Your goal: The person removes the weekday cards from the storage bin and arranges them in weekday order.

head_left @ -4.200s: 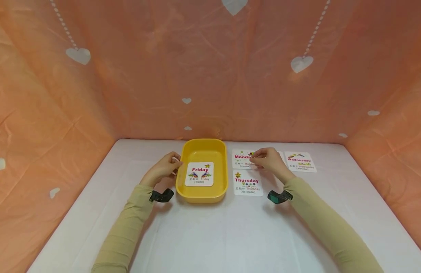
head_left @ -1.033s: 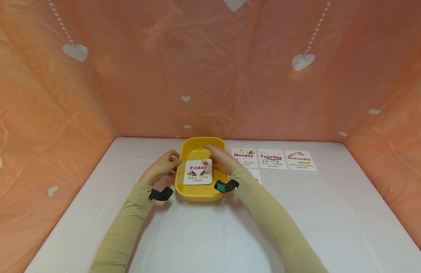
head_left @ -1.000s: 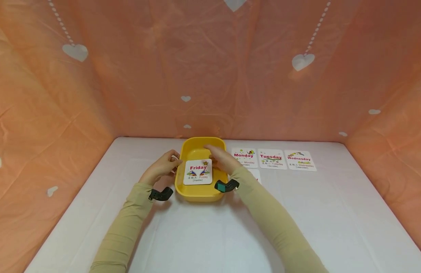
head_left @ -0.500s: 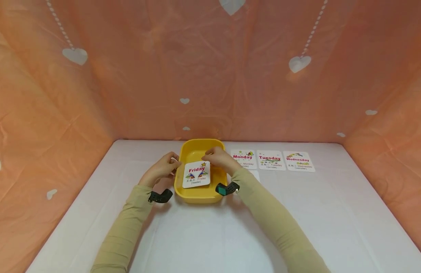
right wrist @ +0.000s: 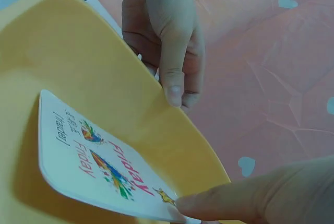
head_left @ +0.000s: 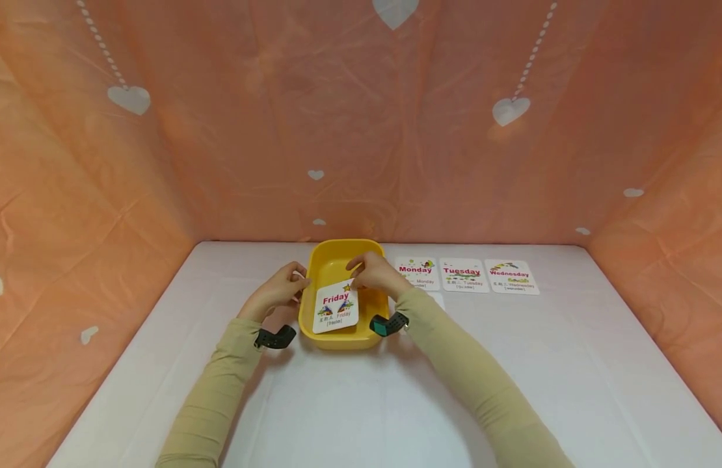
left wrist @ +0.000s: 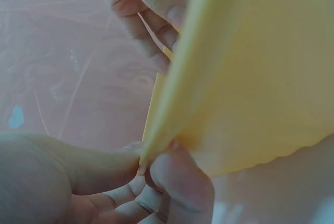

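Note:
A yellow plastic tray (head_left: 343, 344) stands near the middle of the table. Thumb and finger of my left hand (head_left: 276, 290) pinch its left rim, plain in the left wrist view. Inside it is a white Friday card (head_left: 335, 311), tilted, its upper part raised off the bottom. My right hand (head_left: 380, 273) reaches over the right rim and pinches that card at the starred corner; the right wrist view shows a finger on the card's face (right wrist: 104, 166) there. Whether other cards lie beneath cannot be seen.
Right of the tray, Monday (head_left: 417, 273), Tuesday (head_left: 464, 275) and Wednesday (head_left: 511, 277) cards lie in a row. Below Monday, a Thursday card (head_left: 437, 298) is mostly covered by the right forearm. Orange cloth walls (head_left: 361, 130) enclose the white table (head_left: 326, 409) behind and at both sides.
My right hand came from the Monday and Tuesday cards, uncovering Tuesday, to the Friday card. That card, flat in the tray before, is now tilted and shifted toward the front. The left hand stays put.

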A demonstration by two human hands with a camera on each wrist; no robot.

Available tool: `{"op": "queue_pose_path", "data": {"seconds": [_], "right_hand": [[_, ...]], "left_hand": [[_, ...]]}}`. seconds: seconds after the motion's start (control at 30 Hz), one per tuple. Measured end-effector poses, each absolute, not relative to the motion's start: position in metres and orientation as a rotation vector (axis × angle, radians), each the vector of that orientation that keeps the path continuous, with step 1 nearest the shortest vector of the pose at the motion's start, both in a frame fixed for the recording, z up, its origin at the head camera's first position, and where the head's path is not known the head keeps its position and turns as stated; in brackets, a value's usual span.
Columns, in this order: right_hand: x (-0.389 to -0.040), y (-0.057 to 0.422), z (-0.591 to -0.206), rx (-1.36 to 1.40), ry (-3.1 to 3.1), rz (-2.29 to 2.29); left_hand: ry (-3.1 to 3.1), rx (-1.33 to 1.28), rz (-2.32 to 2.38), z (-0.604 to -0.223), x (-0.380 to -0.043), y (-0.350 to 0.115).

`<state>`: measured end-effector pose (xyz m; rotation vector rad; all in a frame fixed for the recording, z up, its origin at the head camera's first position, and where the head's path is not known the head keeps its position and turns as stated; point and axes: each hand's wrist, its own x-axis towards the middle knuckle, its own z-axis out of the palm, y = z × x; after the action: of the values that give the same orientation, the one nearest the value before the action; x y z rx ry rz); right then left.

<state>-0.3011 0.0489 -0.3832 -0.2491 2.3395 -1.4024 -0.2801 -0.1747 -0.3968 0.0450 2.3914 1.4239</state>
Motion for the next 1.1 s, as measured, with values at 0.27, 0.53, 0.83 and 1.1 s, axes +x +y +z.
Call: {"op": "queue_pose_path", "data": {"seconds": [0.27,0.53,0.83,1.1], "right_hand": [[-0.3023,0.0499,-0.3817,-0.262,2.321,-1.372],[-0.3024,0.0497,-0.3844,-0.325,2.373,-1.286],[-0.3017,0.05,-0.387,-0.361,2.477,-1.227],[-0.3042,0.0497,-0.3859,-0.396,2.632,-1.254]], "left_hand": [[2.403,0.041,1.414,-0.3964,-0.2802,-0.1742],[2.409,0.034,1.393,-0.3989,-0.2812,-0.1749],[2.4,0.01,1.406,-0.4018,-0.2816,-0.1742],[2.403,0.069,1.413,-0.3965,-0.2788,-0.1755]]}}
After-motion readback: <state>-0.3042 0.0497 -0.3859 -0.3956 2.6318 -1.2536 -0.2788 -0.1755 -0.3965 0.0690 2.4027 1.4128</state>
